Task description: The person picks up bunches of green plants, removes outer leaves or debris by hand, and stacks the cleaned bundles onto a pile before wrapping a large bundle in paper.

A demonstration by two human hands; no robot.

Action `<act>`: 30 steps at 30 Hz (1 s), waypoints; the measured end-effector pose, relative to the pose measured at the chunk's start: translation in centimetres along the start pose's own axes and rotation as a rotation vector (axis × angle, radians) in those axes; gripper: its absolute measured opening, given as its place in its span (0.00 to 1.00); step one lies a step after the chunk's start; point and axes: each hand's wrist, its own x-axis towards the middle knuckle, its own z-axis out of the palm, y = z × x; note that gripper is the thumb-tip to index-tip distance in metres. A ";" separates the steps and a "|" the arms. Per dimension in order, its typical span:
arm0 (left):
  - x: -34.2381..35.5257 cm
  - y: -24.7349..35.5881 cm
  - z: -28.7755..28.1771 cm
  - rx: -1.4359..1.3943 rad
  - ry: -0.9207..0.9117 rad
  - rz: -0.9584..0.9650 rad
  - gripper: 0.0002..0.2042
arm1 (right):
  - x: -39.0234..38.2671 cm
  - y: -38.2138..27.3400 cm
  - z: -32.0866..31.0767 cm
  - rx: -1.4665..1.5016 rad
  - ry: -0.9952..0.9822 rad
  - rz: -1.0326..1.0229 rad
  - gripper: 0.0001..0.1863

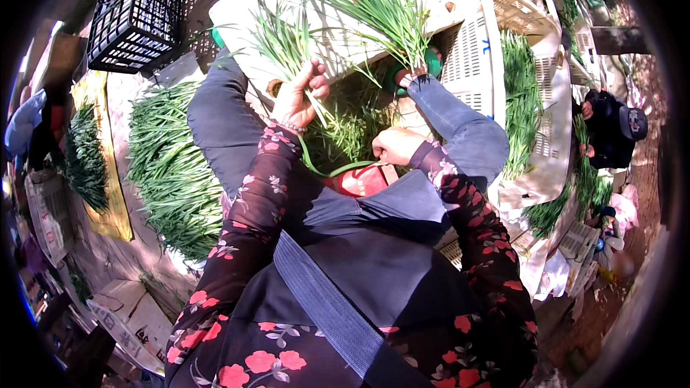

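My left hand is closed round the stem ends of a small bunch of garlic chives, whose leaves point away from me over a white board-like surface. To the right, a larger bunch of garlic chives lies on that surface, its cut ends by my right foot. Nearer to me, my right hand has its fingers curled together over my lap; what they hold, if anything, is hidden. Loose green trimmings lie between my legs. A red object and a curved green strip show beside my right hand.
A big heap of garlic chives lies by my left leg, with a black plastic crate beyond it. White slatted crates stand at my right, one holding more greens. Farther right is another person handling greens.
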 end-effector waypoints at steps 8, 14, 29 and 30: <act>-0.6 -1.1 1.0 0.147 0.137 0.105 0.06 | 13.8 11.4 0.2 0.683 0.840 0.323 0.19; -1.7 -5.3 -1.6 0.306 0.392 0.069 0.12 | 7.5 -0.1 -3.2 1.496 0.762 0.097 0.05; -4.6 -3.0 0.9 0.372 0.347 0.113 0.11 | 7.9 1.4 -3.5 1.599 0.623 0.103 0.09; -4.1 -2.7 0.4 0.360 0.342 0.118 0.12 | 6.7 -0.6 -3.3 1.656 0.630 0.053 0.09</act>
